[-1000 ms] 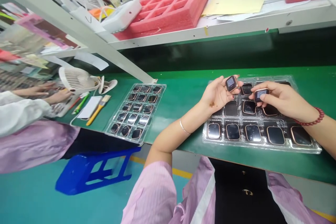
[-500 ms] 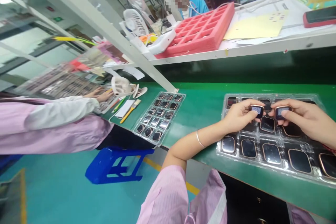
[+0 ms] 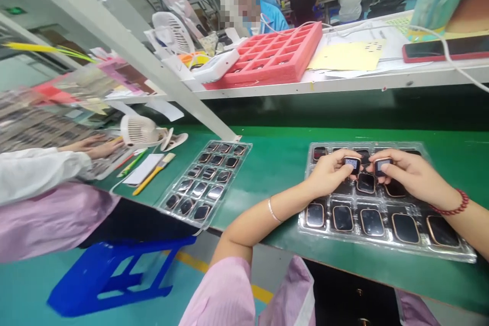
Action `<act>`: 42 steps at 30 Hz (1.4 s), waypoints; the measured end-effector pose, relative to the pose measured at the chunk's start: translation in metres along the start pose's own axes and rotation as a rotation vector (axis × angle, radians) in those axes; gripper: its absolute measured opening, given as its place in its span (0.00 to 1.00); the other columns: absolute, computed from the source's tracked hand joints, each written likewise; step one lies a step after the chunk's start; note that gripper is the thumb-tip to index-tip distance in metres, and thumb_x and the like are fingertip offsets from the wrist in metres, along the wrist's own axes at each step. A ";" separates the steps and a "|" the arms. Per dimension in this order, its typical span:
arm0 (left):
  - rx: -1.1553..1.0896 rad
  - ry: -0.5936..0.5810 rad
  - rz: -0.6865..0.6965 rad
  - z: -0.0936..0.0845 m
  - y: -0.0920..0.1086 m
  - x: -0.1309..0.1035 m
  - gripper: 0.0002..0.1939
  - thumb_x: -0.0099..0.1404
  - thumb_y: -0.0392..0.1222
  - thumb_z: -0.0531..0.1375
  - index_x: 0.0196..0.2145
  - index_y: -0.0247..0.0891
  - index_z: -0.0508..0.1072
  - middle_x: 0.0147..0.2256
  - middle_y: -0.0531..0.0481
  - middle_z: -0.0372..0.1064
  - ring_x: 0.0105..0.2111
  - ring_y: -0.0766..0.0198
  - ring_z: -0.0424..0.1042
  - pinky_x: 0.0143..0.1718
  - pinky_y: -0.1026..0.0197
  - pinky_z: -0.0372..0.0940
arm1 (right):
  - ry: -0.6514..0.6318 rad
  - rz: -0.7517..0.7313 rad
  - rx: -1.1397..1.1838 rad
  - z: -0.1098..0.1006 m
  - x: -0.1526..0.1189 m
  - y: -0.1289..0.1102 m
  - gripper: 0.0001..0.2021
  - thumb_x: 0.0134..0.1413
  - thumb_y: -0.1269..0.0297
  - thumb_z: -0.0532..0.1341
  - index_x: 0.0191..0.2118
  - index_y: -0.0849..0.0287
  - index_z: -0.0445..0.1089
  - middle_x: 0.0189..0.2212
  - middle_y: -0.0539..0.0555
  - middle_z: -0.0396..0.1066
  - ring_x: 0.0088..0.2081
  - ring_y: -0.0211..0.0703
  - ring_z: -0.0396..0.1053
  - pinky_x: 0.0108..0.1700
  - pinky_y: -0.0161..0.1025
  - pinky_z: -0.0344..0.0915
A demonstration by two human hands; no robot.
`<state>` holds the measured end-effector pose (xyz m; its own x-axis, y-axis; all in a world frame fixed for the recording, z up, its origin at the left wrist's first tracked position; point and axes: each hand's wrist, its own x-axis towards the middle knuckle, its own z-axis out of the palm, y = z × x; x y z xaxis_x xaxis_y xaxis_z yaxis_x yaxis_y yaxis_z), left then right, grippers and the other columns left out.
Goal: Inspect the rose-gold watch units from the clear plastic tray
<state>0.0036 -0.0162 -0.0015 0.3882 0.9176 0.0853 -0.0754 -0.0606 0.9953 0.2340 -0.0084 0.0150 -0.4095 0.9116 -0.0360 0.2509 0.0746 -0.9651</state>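
Observation:
My left hand holds a small square watch face with a lit screen, its thumb on the glass. Close beside it, my right hand grips a second watch face, also lit and pressed by the thumb. Both hands are over a clear plastic tray on the green bench. Dark-screened watch faces with gold-coloured rims sit in its compartments, such as one in the front row. The hands hide part of the tray's back rows.
A second tray of watch faces lies left, near a yellow-handled brush and a white fan. A co-worker's hands are farther left. The shelf above bears a red divided tray. A blue stool stands below.
The view has turned to the right, so the bench items appear farther left. More of my right wrist, with a red bead bracelet, now shows. Both hands still hold their watch faces.

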 end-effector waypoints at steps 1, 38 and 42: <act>0.005 0.001 0.006 0.000 0.000 0.000 0.16 0.65 0.45 0.65 0.47 0.34 0.73 0.42 0.42 0.77 0.32 0.64 0.77 0.32 0.64 0.71 | 0.000 -0.014 0.006 0.000 0.000 0.000 0.24 0.57 0.43 0.66 0.47 0.58 0.75 0.38 0.59 0.80 0.29 0.41 0.75 0.32 0.40 0.76; 0.066 0.097 0.015 -0.001 0.003 0.005 0.21 0.57 0.34 0.66 0.48 0.36 0.71 0.42 0.46 0.77 0.43 0.60 0.77 0.42 0.62 0.71 | -0.036 -0.096 0.117 0.001 0.005 0.001 0.19 0.53 0.68 0.62 0.52 0.56 0.70 0.46 0.57 0.77 0.37 0.42 0.77 0.34 0.39 0.75; 0.069 0.067 -0.029 -0.002 0.003 0.004 0.15 0.63 0.40 0.62 0.48 0.35 0.72 0.38 0.46 0.77 0.31 0.65 0.75 0.31 0.64 0.67 | 0.009 -0.045 0.081 0.001 0.005 0.001 0.11 0.57 0.66 0.61 0.46 0.59 0.71 0.37 0.56 0.78 0.29 0.38 0.73 0.28 0.36 0.71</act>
<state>0.0031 -0.0122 0.0017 0.3266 0.9435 0.0556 -0.0010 -0.0585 0.9983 0.2315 -0.0045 0.0140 -0.4106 0.9118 0.0094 0.1610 0.0827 -0.9835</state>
